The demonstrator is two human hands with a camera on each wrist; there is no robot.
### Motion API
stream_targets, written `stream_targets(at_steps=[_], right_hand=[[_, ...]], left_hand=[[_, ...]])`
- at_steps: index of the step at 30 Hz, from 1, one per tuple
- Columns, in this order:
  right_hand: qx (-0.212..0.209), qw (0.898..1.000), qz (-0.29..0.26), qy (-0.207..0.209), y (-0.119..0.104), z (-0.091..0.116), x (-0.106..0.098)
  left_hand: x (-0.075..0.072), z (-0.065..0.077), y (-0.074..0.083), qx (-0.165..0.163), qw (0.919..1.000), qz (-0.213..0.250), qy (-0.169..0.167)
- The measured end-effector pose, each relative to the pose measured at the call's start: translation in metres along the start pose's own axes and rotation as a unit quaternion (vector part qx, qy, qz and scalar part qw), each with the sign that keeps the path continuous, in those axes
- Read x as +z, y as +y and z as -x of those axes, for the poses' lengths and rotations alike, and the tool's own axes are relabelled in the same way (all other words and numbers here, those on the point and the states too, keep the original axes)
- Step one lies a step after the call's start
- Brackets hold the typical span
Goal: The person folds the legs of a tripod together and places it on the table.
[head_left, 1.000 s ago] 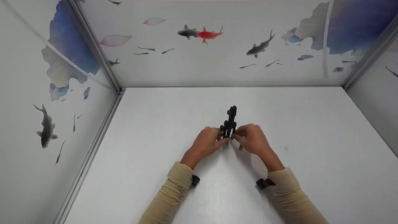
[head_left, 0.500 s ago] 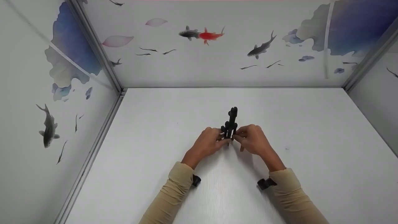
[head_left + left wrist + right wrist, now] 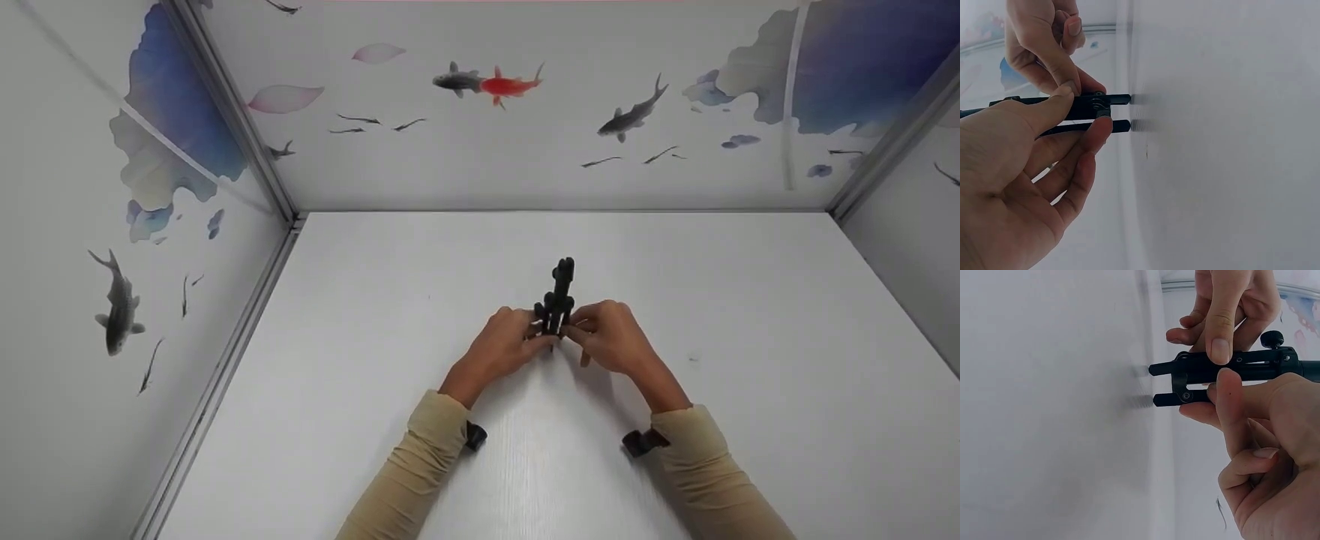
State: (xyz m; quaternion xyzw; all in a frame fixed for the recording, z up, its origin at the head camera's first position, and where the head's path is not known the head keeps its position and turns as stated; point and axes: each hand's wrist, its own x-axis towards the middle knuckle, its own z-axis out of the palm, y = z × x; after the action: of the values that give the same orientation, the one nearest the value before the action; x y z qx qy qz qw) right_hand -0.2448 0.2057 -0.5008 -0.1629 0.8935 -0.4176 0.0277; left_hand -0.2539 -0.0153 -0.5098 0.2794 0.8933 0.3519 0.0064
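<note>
A small black tripod (image 3: 557, 296) stands upright on the white table between both hands, its legs close together. My left hand (image 3: 501, 341) grips it low on the left side, with thumb and fingers on the legs. On the other side, my right hand (image 3: 611, 335) pinches a leg between thumb and finger. In the right wrist view the tripod's legs (image 3: 1163, 369) end at the table, with a brace joining them near the feet. A round knob (image 3: 1272, 339) sticks out higher up. The left wrist view shows the fingers covering part of the legs (image 3: 1120, 99).
The white table (image 3: 420, 255) is bounded by a printed back wall (image 3: 525, 165) and a left side wall (image 3: 60, 420), with metal framing (image 3: 255, 157) at the corner. Black wrist cameras sit at both cuffs, the left camera (image 3: 475, 436) and the right camera (image 3: 637, 443).
</note>
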Motion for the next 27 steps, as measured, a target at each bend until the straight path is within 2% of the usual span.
stream_targets(at_steps=[8, 12, 17, 21, 24, 27], right_hand=[[-0.002, 0.998, 0.060, -0.011, -0.010, 0.005, -0.006], [0.011, 0.998, 0.066, -0.008, -0.010, 0.005, -0.006], [0.007, 0.998, 0.067, -0.008, -0.007, 0.006, -0.006], [0.016, 0.996, 0.077, -0.030, -0.005, 0.005, -0.010], [0.026, 0.995, 0.085, -0.040, -0.004, 0.006, -0.016], [0.030, 0.995, 0.093, -0.026, -0.003, 0.007, -0.023]], left_hand=[[-0.001, 0.000, 0.001, 0.001, 1.0000, 0.006, -0.008], [0.000, -0.001, 0.002, -0.002, 0.9999, 0.008, -0.014], [-0.001, 0.001, 0.002, -0.023, 0.9994, 0.018, -0.019], [-0.004, 0.002, 0.000, -0.037, 0.9984, 0.030, -0.031], [-0.009, 0.003, -0.002, -0.044, 0.9979, 0.021, -0.043], [-0.016, 0.004, -0.006, -0.052, 0.9977, -0.003, -0.043]])
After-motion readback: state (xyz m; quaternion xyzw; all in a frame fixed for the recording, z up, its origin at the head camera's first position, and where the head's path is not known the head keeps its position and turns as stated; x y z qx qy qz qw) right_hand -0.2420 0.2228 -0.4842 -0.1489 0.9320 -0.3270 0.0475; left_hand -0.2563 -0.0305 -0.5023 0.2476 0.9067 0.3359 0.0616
